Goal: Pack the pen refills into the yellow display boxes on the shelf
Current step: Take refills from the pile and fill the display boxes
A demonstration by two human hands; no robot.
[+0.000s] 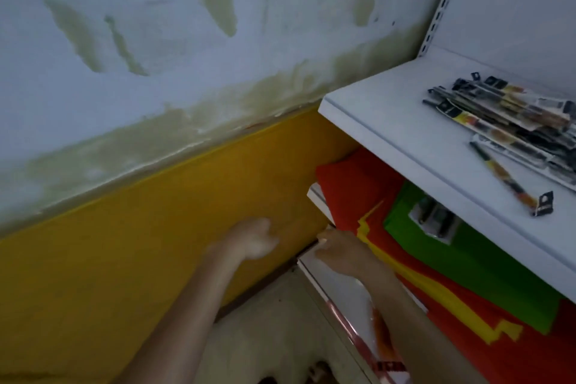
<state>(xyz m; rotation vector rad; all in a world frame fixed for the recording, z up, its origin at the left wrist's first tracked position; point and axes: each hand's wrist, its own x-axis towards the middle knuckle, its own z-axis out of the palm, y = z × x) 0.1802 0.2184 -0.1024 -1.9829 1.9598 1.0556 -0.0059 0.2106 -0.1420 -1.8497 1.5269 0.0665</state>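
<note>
Several packs of pen refills (511,121) lie in a loose pile on the white upper shelf (389,121) at the right. One single pack (514,185) lies apart near the shelf's front edge. My left hand (254,240) hangs blurred in front of the yellow wall panel, its fingers loosely curled with nothing seen in them. My right hand (338,251) sits at the far end of the lower shelf's front rail (330,293), fingers bent over the corner. What they touch is hidden. No yellow display box is in view.
Red, yellow and green sheets (467,262) are stacked on the lower shelf, with a small blister pack (434,220) on top. A yellow panel (140,259) covers the lower wall at the left, with stained white wall above. Pale floor (274,337) shows below.
</note>
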